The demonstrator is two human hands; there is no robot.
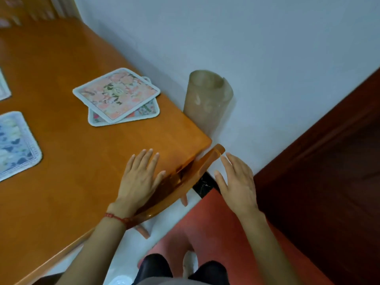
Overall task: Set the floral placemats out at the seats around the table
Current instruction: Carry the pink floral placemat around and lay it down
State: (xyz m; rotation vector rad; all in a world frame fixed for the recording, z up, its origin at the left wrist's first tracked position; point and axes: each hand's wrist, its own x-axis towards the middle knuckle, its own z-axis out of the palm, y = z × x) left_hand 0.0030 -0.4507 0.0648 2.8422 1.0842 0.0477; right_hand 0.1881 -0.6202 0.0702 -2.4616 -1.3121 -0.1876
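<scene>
A pink floral placemat (116, 93) lies on top of a second placemat (148, 111) near the right end of the orange wooden table (67, 153). A blue floral placemat (15, 146) lies at the left edge, and a corner of another mat (3, 87) shows above it. My left hand (141, 177) hovers with straight fingers over the table's near right corner, holding nothing. My right hand (236, 182) is spread open just right of the top rail of a wooden chair (197, 171) tucked at the table's end.
A rolled translucent sheet (207, 99) stands against the white wall (246, 48) beyond the table corner. A dark red wooden door (329, 161) fills the right side. A red floor mat (216, 227) lies under my feet. Another chair's back (30, 9) is at top left.
</scene>
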